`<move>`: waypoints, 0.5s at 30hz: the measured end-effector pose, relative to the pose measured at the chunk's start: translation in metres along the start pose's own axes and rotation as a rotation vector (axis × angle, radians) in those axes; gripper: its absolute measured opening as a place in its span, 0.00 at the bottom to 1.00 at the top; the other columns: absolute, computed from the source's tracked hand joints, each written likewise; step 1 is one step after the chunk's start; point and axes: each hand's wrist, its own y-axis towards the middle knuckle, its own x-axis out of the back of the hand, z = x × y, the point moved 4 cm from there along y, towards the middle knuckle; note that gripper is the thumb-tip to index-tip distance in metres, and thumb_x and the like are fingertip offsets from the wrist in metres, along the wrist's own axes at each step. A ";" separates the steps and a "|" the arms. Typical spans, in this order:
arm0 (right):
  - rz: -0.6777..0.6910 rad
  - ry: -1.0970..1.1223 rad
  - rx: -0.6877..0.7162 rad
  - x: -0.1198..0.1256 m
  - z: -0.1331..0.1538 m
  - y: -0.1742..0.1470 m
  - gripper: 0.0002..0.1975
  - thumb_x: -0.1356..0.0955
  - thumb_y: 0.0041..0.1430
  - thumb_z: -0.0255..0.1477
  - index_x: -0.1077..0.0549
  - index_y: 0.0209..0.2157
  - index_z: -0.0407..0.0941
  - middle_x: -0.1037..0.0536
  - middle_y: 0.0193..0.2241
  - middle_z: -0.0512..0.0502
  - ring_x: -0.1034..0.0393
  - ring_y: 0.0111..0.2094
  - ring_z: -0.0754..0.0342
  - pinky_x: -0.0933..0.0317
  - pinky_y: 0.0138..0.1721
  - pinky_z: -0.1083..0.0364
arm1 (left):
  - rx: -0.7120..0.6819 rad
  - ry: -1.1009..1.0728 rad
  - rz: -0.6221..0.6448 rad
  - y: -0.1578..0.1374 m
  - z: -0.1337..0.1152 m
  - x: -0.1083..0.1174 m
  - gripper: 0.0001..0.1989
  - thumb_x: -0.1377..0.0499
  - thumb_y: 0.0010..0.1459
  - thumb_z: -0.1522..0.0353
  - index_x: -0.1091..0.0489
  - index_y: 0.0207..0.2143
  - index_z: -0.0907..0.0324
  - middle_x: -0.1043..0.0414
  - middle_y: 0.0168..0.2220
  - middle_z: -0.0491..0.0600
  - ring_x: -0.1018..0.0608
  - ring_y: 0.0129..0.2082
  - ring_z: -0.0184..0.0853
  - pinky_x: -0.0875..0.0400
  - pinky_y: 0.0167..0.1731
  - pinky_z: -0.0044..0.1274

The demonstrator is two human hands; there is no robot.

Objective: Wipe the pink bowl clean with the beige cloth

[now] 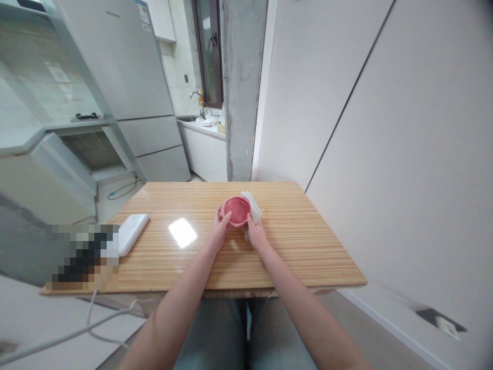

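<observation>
1. The left hand grips the pink bowl at its left side: the thumb lies over the near-left rim, and the fingers curl around the outside wall, so the space between thumb and fingers is narrow, filled by the bowl's edge.
2. The right hand holds a white cloth against the bowl's right side. Its thumb points up along the near-right rim; the other fingers are mostly hidden behind the cloth and bowl, so I cannot tell how far they spread.
3. The cloth stands above the rim at the far right, and a pale bit shows below the bowl, between the hands.
4. The bowl is over the far half of the wooden table, right of the glare patch, with its inside facing the camera. Whether its base touches the wood I cannot tell.
5. The far table edge runs just beyond the bowl; the near edge passes under both forearms, farther off.
6. Striped wood stretches right of the hands to the slanting right edge, with a pale wall beyond it.
7. To the left, well apart from the hands, a white object lies near the left edge, beside a pixelated patch.
</observation>
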 end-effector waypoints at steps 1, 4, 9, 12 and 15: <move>-0.027 0.004 0.023 0.003 0.004 0.000 0.24 0.40 0.61 0.40 0.37 0.56 0.45 0.34 0.57 0.43 0.42 0.59 0.51 0.52 0.61 0.45 | 0.047 0.027 0.040 -0.001 0.002 -0.002 0.28 0.36 0.48 0.63 0.39 0.52 0.52 0.34 0.55 0.52 0.27 0.50 0.41 0.28 0.45 0.33; -0.071 0.009 0.088 0.011 0.016 0.002 0.22 0.40 0.61 0.38 0.34 0.54 0.46 0.32 0.56 0.44 0.40 0.57 0.51 0.51 0.61 0.46 | 0.182 0.086 0.151 -0.005 0.008 -0.006 0.25 0.39 0.51 0.57 0.34 0.50 0.56 0.31 0.52 0.55 0.27 0.50 0.45 0.28 0.44 0.37; 0.031 0.008 0.049 0.002 0.012 0.002 0.22 0.40 0.61 0.41 0.33 0.53 0.46 0.31 0.54 0.43 0.39 0.57 0.50 0.50 0.61 0.45 | 0.049 0.029 0.069 -0.001 0.004 -0.003 0.21 0.41 0.53 0.59 0.30 0.46 0.62 0.29 0.50 0.56 0.29 0.52 0.43 0.33 0.51 0.33; 0.085 -0.029 0.042 -0.005 0.002 0.000 0.25 0.39 0.60 0.43 0.35 0.55 0.44 0.33 0.56 0.42 0.43 0.59 0.50 0.55 0.63 0.45 | 0.006 -0.055 -0.012 0.001 0.001 -0.002 0.24 0.44 0.55 0.58 0.35 0.51 0.60 0.32 0.53 0.55 0.29 0.53 0.41 0.31 0.49 0.33; 0.041 -0.034 0.050 -0.001 0.004 -0.001 0.26 0.39 0.60 0.42 0.37 0.56 0.44 0.34 0.57 0.42 0.43 0.60 0.51 0.55 0.63 0.46 | 0.008 -0.042 0.010 -0.002 0.000 -0.004 0.28 0.39 0.52 0.61 0.41 0.56 0.52 0.35 0.56 0.52 0.28 0.51 0.39 0.28 0.45 0.32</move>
